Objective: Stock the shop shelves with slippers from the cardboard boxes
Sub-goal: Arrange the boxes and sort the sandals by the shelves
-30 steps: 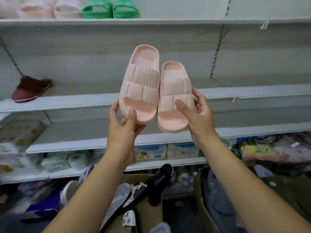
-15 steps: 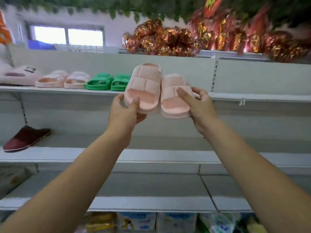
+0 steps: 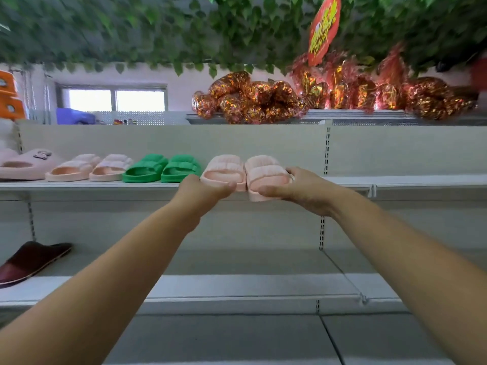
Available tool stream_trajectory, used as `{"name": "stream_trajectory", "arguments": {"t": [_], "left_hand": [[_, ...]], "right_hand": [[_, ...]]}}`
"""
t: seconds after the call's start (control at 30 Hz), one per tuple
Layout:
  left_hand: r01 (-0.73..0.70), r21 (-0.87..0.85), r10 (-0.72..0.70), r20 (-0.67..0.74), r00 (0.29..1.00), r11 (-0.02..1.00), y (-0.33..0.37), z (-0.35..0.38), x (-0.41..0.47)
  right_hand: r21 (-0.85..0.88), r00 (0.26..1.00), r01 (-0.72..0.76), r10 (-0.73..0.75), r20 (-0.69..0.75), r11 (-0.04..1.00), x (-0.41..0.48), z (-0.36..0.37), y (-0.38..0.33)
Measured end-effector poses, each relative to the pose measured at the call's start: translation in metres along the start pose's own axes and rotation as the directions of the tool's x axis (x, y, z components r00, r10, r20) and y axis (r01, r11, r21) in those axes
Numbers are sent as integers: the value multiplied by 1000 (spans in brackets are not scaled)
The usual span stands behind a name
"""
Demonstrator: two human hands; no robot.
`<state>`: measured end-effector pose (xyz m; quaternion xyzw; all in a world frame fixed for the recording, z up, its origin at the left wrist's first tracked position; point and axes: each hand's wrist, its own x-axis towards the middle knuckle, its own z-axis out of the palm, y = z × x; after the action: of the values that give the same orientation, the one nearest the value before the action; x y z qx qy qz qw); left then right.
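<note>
- Grips the heel end of the left pink slipper [image 3: 224, 171] in the left hand [image 3: 203, 189], thumb curled over the rim, other fingers hidden underneath.
- Clasps the right pink slipper [image 3: 263, 169] in the right hand [image 3: 303, 191], thumb laid along the heel edge, fingers wrapped round the outer side.
- Holds the two side by side and touching, toes towards the back panel, at the front edge of the top shelf [image 3: 408, 180], with the heel of the right one out past the lip.
- Cannot tell whether both soles sit flat on the shelf.
- Sets them just beside the green pair [image 3: 160, 168], on its right, in one row with the pale pink pair [image 3: 89, 168] further left.
- Leaves well apart the maroon slipper [image 3: 29, 259] on the lower shelf [image 3: 237, 285] and the foil-wrapped bundles [image 3: 250, 98] above.
- Looks like the placing step — pair at its slot, not yet let go.
- Calls next, most likely, for a short push inward until the heels line up with the neighbours, without nudging the green pair, then a release of both hands and a reach down for more stock — cardboard boxes out of view here.
</note>
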<state>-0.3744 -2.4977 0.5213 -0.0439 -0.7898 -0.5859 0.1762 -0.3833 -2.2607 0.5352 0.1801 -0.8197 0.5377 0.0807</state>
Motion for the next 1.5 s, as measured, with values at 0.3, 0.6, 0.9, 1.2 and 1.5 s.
{"name": "stream_trajectory", "arguments": {"t": [0.3, 0.6, 0.9, 1.2, 1.5], "left_hand": [[-137, 583, 190, -31, 981, 801, -3, 1, 27], [-328, 685, 347, 115, 931, 651, -7, 0, 59], [-376, 727, 379, 171, 909, 574, -34, 6, 110], [-423, 714, 582, 27, 813, 557, -75, 26, 124], [-267, 756, 408, 0, 913, 598, -56, 31, 126]], "right_hand": [[-162, 1000, -23, 25, 10, 987, 22, -16, -5], [-419, 984, -26, -50, -171, 908, 52, -16, 10], [-609, 981, -85, -42, -191, 789, 100, -21, 31], [-753, 957, -147, -99, -272, 641, 120, -9, 60], [-743, 953, -225, -17, -303, 630, 122, -9, 50]]}}
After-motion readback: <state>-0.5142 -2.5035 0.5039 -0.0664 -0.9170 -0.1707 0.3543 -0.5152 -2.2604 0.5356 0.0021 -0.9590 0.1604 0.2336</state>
